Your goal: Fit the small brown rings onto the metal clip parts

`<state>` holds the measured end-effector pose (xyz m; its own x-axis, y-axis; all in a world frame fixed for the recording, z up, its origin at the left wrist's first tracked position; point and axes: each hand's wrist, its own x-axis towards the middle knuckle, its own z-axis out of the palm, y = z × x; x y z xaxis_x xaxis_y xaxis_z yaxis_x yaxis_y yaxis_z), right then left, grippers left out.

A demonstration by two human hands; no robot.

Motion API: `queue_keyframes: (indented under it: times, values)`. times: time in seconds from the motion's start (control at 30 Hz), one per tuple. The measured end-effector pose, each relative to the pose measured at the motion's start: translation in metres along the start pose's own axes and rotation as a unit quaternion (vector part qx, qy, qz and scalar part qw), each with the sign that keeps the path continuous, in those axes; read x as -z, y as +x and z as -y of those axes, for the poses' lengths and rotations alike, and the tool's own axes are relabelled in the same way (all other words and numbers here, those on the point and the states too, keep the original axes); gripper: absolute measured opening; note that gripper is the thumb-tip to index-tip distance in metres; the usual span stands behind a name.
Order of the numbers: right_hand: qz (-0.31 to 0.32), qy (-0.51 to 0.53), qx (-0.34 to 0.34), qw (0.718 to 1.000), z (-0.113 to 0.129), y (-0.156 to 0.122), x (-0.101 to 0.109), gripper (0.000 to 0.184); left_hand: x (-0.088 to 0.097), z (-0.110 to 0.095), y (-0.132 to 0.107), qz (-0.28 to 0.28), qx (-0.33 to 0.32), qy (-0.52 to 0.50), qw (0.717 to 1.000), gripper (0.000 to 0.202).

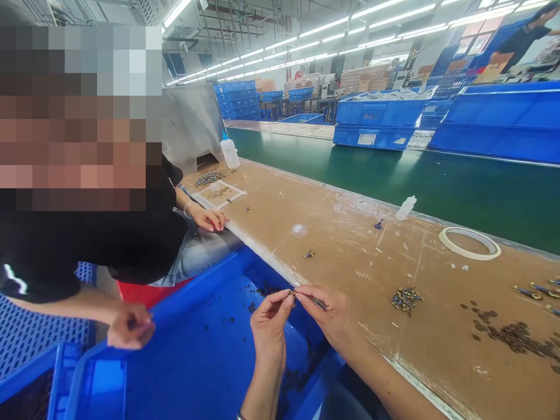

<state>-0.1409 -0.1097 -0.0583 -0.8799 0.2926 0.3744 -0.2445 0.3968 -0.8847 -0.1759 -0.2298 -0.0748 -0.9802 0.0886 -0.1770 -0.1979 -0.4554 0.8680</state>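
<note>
My left hand (pixel 269 326) and my right hand (pixel 330 312) meet over the edge of the brown worktable (pixel 350 245). Both pinch a tiny dark metal part (pixel 292 293) between thumb and fingertips; my right hand also grips a thin pin-like piece (pixel 318 303). Below them sits a blue plastic bin (pixel 196 344) with dark small parts scattered in it. A small pile of blue-and-gold parts (pixel 405 298) lies on the table right of my right hand, and dark ring-shaped parts (pixel 516 337) are heaped further right.
A co-worker in black sits at left, one hand (pixel 210 219) on the table edge, the other (pixel 130 325) on the bin rim. A tape roll (pixel 469 242), small white bottle (pixel 405 207), larger bottle (pixel 230 153), green conveyor (pixel 437 181) and blue crates (pixel 503 119) lie beyond.
</note>
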Motion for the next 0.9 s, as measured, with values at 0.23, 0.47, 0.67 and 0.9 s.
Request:
queue_keyframes:
  times: [0.23,0.47,0.67,0.9]
  values:
    - [-0.006,-0.036,0.045,0.998,0.003,0.001,0.0,0.019,-0.012,-0.013,-0.013,-0.022,-0.075,0.118,0.99,0.016]
    - [-0.063,-0.072,0.101,0.99,0.001,-0.003,-0.001,0.015,-0.023,-0.012,-0.021,-0.037,-0.081,0.113,0.99,0.017]
    - [-0.099,-0.101,0.169,0.975,0.0,-0.003,0.002,0.014,-0.026,-0.011,-0.023,-0.036,-0.054,0.08,0.995,0.017]
    - [-0.103,-0.126,0.221,0.962,0.001,-0.004,0.01,0.013,-0.034,-0.012,-0.028,-0.043,-0.042,0.05,0.997,0.019]
